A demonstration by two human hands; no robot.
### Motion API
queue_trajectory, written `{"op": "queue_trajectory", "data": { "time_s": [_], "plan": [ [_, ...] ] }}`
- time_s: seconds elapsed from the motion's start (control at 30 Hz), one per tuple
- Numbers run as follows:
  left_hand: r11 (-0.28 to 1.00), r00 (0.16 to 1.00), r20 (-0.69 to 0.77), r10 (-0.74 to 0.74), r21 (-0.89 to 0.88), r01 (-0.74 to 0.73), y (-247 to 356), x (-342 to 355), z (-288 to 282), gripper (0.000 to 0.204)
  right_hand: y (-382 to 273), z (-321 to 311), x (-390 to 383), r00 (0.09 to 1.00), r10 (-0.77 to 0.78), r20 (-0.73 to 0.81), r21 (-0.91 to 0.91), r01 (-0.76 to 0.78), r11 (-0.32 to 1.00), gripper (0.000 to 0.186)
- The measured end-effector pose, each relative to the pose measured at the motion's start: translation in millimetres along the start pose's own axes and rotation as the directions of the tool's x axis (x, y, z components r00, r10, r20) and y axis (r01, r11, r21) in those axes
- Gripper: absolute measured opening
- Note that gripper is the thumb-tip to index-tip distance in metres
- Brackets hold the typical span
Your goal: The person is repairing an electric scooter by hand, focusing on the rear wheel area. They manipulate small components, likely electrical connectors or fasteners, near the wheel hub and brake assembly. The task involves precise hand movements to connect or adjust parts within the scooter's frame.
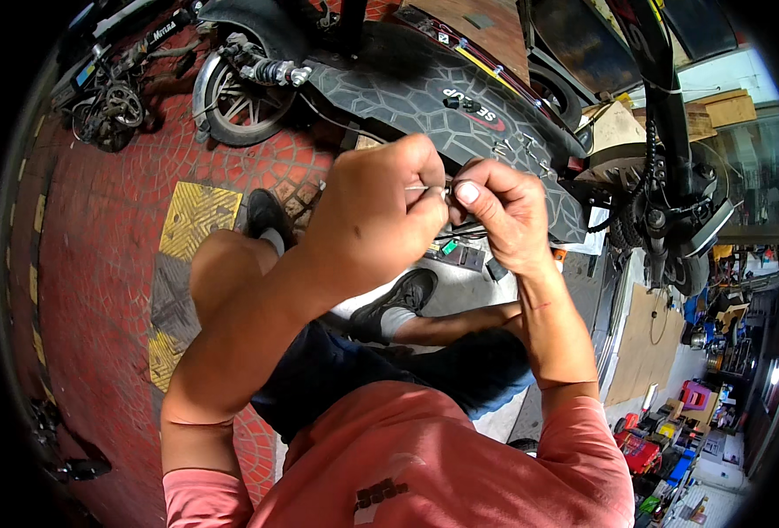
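My left hand (373, 207) and my right hand (508, 211) meet in front of me, above the near edge of a scooter deck (389, 75). Both are closed in a pinch, fingertips almost touching. Between them is a thin, pale, wire-like piece (418, 187), gripped by the left fingers. Its end reaches the right thumb and forefinger, which pinch a small dark part; its kind is too small to tell. The deck is black with a grey cracked-stone pattern. A small black part (462, 104) and several loose metal bits (523, 150) lie on it.
A scooter wheel (247, 101) with a spring shock stands at the upper left, bicycle parts (112, 106) farther left. A dark upright frame with a chain (662, 158) rises at right. Below my hands lies a small green piece (449, 247). Yellow tactile tiles (197, 216) cross the red floor.
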State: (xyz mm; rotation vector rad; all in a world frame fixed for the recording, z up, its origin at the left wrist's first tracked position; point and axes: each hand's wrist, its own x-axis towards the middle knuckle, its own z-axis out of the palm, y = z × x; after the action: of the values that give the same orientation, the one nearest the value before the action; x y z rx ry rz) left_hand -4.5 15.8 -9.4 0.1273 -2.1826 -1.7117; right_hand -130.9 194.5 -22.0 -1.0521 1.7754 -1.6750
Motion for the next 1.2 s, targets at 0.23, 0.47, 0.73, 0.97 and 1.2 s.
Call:
{"op": "queue_trajectory", "data": {
  "time_s": [0.23, 0.47, 0.73, 0.97, 1.2],
  "plan": [
    [0.908, 0.957, 0.062, 0.285, 0.303, -0.29, -14.8, -3.8, 22.1, 0.014, 36.9, 9.7, -33.0, 0.982, 0.186, -0.046, 0.26, -0.167, 0.951, 0.039],
    [0.85, 0.948, 0.113, 0.297, 0.421, -0.317, -11.2, 0.4, 45.2, 0.015, 41.1, -4.8, -65.3, 0.978, 0.084, -0.189, 0.322, -0.019, 0.947, 0.022],
    [0.821, 0.898, 0.223, 0.38, 0.367, -0.438, -8.1, 6.9, 69.0, 0.025, 62.5, -16.8, -80.3, 0.964, 0.258, -0.067, 0.537, -0.183, 0.824, 0.04],
    [0.865, 0.921, 0.254, 0.293, 0.339, -0.369, -8.4, 12.4, 79.1, 0.016, 52.6, -19.1, -88.1, 0.944, 0.216, -0.249, 0.575, -0.035, 0.817, 0.028],
    [0.933, 0.935, 0.278, 0.222, 0.218, -0.286, -2.9, 15.8, 83.1, 0.015, 57.0, -33.3, -94.6, 0.954, 0.259, -0.15, 0.538, -0.142, 0.831, 0.033]
  ]
}}
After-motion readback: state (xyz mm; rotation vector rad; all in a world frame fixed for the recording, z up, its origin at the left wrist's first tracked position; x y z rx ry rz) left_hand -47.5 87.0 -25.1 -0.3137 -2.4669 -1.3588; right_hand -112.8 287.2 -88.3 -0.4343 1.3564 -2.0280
